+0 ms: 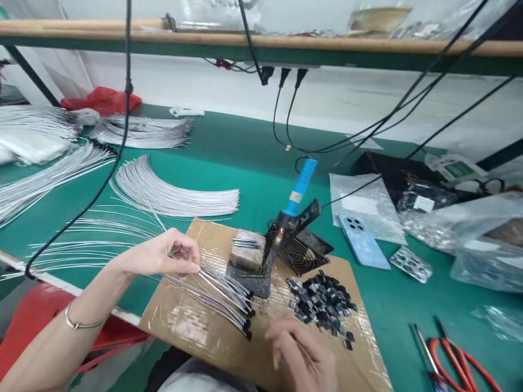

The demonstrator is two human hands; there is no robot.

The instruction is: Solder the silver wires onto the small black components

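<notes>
My left hand (165, 255) pinches a bunch of thin grey wires (223, 291) with black ends, spread across a taped cardboard sheet (192, 326). My right hand (304, 356) hovers low over the cardboard's front edge, fingers curled on what looks like a thin strand; this is blurred. Just right of it lies a pile of small black connectors (324, 302). Behind the wires a blue-handled soldering iron (300, 188) rests in its black stand (281, 239) beside a grey sponge block (247, 249).
More grey wire bundles (171, 193) fan over the green table at left and back. A blue phone (362, 239), plastic bags (469, 234), a black tray (392, 169) and red-handled cutters (461, 359) sit at right. Black cables hang from the shelf above.
</notes>
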